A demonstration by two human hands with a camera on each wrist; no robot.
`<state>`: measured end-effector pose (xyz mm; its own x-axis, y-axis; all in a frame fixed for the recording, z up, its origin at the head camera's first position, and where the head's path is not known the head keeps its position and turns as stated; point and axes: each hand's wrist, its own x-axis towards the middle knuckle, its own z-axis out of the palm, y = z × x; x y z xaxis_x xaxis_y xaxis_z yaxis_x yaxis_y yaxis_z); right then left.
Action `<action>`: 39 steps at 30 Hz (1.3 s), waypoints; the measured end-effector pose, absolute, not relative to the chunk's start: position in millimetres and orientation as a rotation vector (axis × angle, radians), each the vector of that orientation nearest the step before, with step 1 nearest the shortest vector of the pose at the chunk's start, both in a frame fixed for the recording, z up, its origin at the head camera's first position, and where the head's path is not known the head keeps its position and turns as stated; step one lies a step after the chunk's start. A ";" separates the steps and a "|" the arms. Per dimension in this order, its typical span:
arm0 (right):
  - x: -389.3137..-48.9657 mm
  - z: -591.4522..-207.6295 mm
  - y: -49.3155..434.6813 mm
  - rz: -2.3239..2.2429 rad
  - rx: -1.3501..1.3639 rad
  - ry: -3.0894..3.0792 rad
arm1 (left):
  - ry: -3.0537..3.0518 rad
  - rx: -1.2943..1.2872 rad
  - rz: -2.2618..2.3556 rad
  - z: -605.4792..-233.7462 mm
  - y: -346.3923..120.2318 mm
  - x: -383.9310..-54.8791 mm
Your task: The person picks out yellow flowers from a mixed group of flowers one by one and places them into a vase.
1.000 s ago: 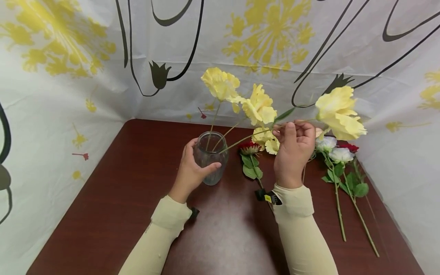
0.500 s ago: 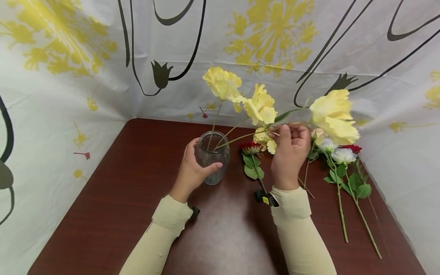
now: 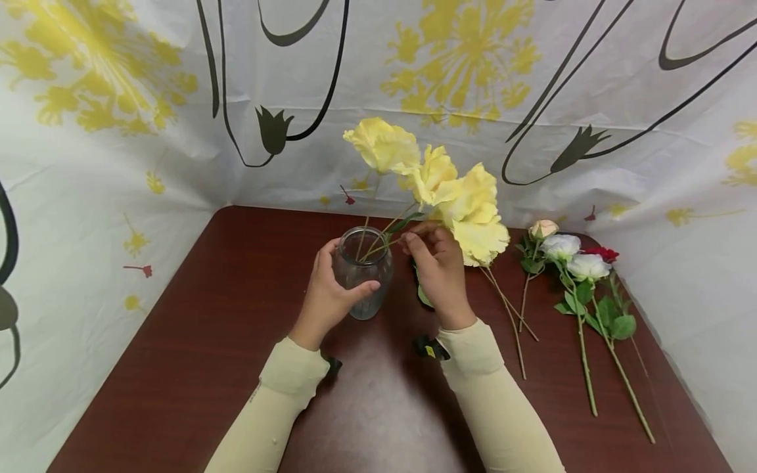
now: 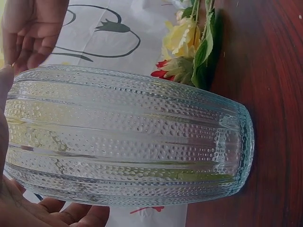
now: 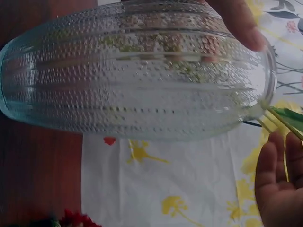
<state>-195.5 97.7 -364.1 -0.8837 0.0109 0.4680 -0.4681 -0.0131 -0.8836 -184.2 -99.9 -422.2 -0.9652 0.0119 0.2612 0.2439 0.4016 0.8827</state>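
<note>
A clear ribbed glass vase [image 3: 368,299] stands upright on the table, my left hand [image 3: 331,289] curled round its upper side with the thumb across the front. Two yellow flowers, one at the back left [image 3: 384,146] and one beside it [image 3: 434,174], lean out of its mouth. My right hand [image 3: 436,272] pinches the stem of another yellow flower [image 3: 478,217], whose head hangs just beyond the fingers. That stem [image 5: 282,122] slants into the vase's mouth, beside a green leaf [image 5: 289,118]. Through the dimpled glass [image 4: 132,137] the stems look blurred.
On the right lie a peach rose [image 3: 543,228], two white roses, front one [image 3: 588,267], and a red bloom [image 3: 603,253]. Loose thin stems [image 3: 513,322] lie nearer. A red flower [image 4: 163,71] lies by the vase, mostly behind my right hand in the head view. Printed cloth walls surround the table.
My right hand has moved left toward the vase's mouth, carrying the yellow flower and sending its stem deeper. The peach rose and loose stems are uncovered. My left hand has stayed on the vase.
</note>
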 end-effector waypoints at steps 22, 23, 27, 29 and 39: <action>-206.7 -388.9 107.0 1.921 0.443 -2.162 | -2.464 -0.214 -1.598 -423.4 -100.2 -184.1; -212.2 -395.4 116.9 1.890 0.428 -2.175 | -2.464 -0.213 -1.597 -423.0 -99.9 -183.7; -224.3 -407.1 160.7 1.687 0.227 -2.401 | -2.455 -0.210 -1.604 -421.9 -99.9 -183.9; -229.6 -410.1 181.6 1.540 0.170 -2.534 | -2.449 -0.213 -1.603 -421.8 -100.2 -184.4; -244.3 -427.7 273.3 1.009 0.054 -2.995 | -2.448 -0.218 -1.608 -422.6 -100.5 -185.5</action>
<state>-244.3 273.3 -427.7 -0.9992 -0.0389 -0.0077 -0.0263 0.7957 -0.6051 -185.5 -100.5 -422.6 -0.9683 0.0113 0.2497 0.2336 0.3962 0.8880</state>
